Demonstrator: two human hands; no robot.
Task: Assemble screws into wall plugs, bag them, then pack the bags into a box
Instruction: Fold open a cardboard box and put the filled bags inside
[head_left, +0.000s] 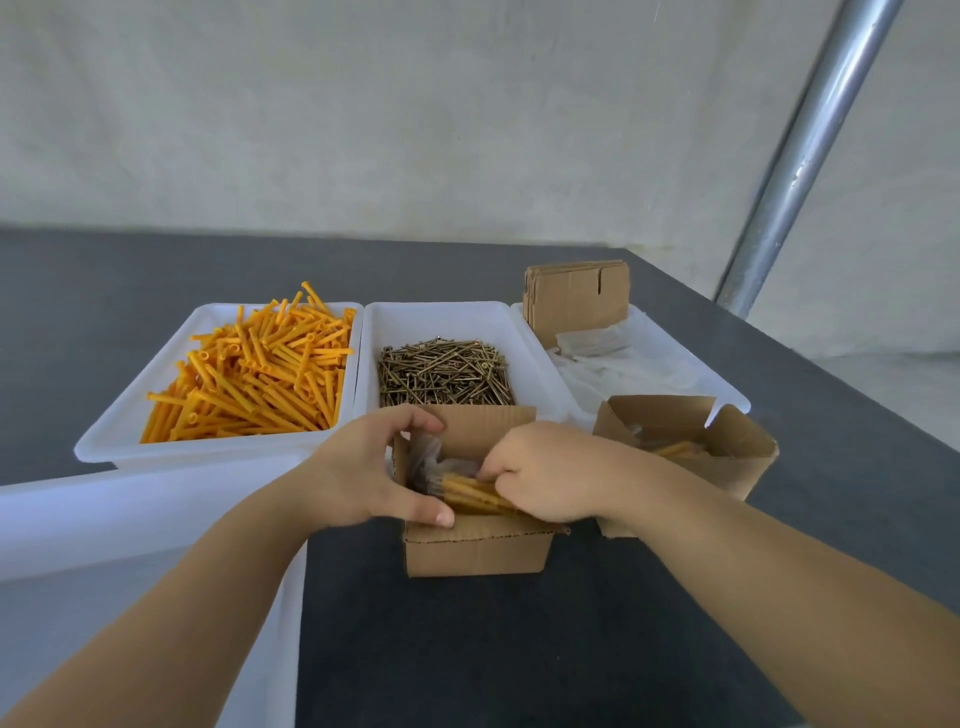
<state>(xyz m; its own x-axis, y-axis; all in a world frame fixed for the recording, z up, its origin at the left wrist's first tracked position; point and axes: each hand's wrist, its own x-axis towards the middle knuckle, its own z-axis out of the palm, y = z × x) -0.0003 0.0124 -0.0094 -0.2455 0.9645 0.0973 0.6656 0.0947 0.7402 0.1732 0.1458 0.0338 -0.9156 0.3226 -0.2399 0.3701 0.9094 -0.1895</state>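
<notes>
The left hand (363, 467) holds the side of the open box (478, 551), thumb and fingers bent around it. The right hand (545, 473) pinches a bag of orange plugs (467, 491) inside the box.

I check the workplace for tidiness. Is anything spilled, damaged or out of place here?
Nothing stands out. The wall plugs and screws stay inside their trays, and both hands work a bag into the open box.

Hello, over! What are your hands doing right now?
Left hand steadies open brown cardboard box. Right hand pushes clear bag of orange plugs inside. Nothing blocking.
</notes>
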